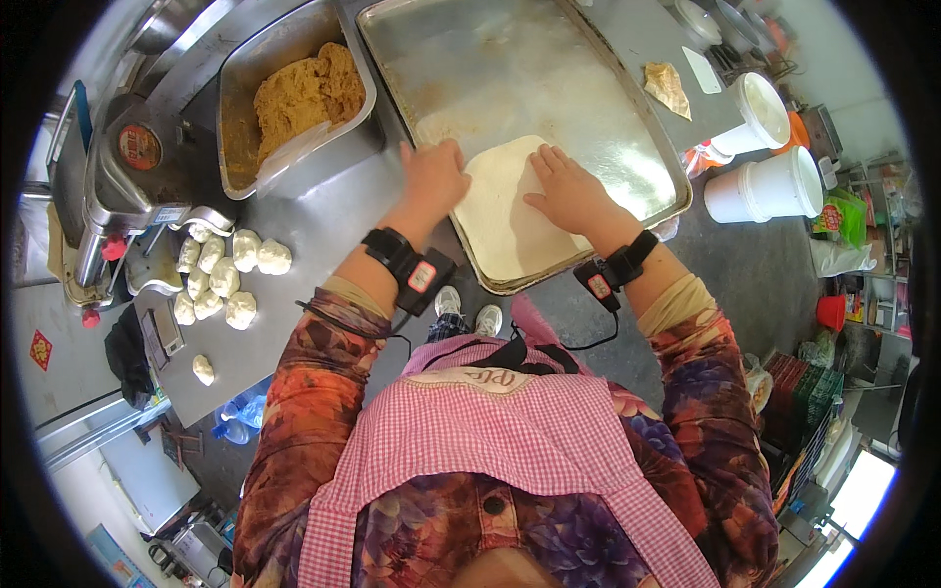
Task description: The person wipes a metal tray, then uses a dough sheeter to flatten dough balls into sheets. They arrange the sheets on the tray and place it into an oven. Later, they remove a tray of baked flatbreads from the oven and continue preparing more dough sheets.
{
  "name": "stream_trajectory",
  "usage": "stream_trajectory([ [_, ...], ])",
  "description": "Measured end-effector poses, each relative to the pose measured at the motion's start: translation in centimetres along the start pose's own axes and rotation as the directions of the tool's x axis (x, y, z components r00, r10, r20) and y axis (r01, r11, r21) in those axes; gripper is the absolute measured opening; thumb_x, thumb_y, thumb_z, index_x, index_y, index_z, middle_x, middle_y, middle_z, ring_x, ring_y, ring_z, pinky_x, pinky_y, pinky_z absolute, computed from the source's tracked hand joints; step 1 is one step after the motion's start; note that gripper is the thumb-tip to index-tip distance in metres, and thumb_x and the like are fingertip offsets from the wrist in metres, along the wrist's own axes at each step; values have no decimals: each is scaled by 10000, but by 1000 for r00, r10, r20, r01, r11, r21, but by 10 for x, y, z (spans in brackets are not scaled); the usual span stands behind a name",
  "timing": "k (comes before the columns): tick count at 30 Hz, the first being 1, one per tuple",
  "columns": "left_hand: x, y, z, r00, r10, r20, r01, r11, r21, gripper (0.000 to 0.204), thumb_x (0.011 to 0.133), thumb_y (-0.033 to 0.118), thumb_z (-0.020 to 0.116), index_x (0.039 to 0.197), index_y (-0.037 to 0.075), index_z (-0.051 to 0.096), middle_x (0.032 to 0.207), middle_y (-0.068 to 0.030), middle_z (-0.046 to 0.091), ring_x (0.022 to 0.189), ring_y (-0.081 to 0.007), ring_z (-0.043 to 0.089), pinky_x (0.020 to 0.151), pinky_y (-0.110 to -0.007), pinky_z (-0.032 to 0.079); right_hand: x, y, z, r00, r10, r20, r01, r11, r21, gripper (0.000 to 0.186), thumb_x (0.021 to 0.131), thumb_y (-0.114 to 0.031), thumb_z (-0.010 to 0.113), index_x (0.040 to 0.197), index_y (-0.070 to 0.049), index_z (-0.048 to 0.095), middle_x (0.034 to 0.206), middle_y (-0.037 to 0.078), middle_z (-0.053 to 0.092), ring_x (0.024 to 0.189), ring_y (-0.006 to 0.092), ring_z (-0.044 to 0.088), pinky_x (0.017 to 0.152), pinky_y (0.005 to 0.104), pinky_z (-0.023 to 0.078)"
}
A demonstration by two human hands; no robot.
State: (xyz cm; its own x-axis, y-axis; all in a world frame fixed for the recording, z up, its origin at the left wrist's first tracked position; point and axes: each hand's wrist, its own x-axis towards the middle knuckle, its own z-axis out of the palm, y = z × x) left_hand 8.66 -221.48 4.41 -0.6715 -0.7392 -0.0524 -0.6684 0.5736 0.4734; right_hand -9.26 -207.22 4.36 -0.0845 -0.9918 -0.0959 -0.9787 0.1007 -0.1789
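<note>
A flat, pale sheet of dough (505, 216) lies in the near left corner of a large oiled metal baking tray (676, 201). My right hand (573, 194) rests flat on the dough's right part, fingers stretched out and pointing away from me. At the dough's left edge, over the tray's rim, is my left hand (436, 184). Its fingers are curled, and whatever may be between them is hidden. Both wrists carry black strapped devices.
Left of the tray stands a deep steel pan (368, 93) with a brown-yellow mass (314, 93). Several dough balls (224, 277) sit on the steel table (319, 225) beside a dark machine (147, 152). White buckets (765, 191) stand to the right.
</note>
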Motion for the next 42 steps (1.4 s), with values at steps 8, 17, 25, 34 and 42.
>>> stream_trajectory([
  [8,9,-24,-14,983,175,-64,-153,955,255,73,720,172,660,693,106,647,816,-65,588,1046,-268,507,1087,-590,184,-49,-78,7,859,-506,80,494,860,128,534,854,-292,528,1258,55,481,1363,205,421,1324,360,331,1106,464,245],
  [17,-16,-23,-16,906,403,-128,-355,890,287,155,783,164,623,881,55,673,1005,-105,610,1133,-293,479,1063,-554,266,-94,-19,-14,992,-121,22,117,981,155,528,888,-294,545,1268,62,456,1384,255,387,1309,388,353,1094,446,289],
  [25,-99,2,-4,538,818,203,-763,575,-294,248,770,141,660,1005,63,639,927,-98,654,902,-295,602,950,-407,441,-45,-4,-12,990,-95,-107,91,995,-36,522,909,-335,521,1250,58,480,1271,279,492,1213,398,456,1020,412,384],
  [34,-98,5,1,577,757,307,-710,650,-269,255,742,185,692,980,98,662,858,-100,658,851,-293,614,819,-387,497,15,-4,-14,993,-62,-103,72,993,96,481,871,-264,530,1238,46,500,1258,256,510,1207,379,458,1025,411,366],
  [42,-97,4,7,637,719,278,-639,694,-332,277,731,184,695,993,100,665,841,-104,645,854,-306,602,750,-418,487,59,-77,5,879,-449,162,425,890,165,479,849,-201,484,1246,67,486,1352,264,423,1294,390,365,1096,426,273],
])
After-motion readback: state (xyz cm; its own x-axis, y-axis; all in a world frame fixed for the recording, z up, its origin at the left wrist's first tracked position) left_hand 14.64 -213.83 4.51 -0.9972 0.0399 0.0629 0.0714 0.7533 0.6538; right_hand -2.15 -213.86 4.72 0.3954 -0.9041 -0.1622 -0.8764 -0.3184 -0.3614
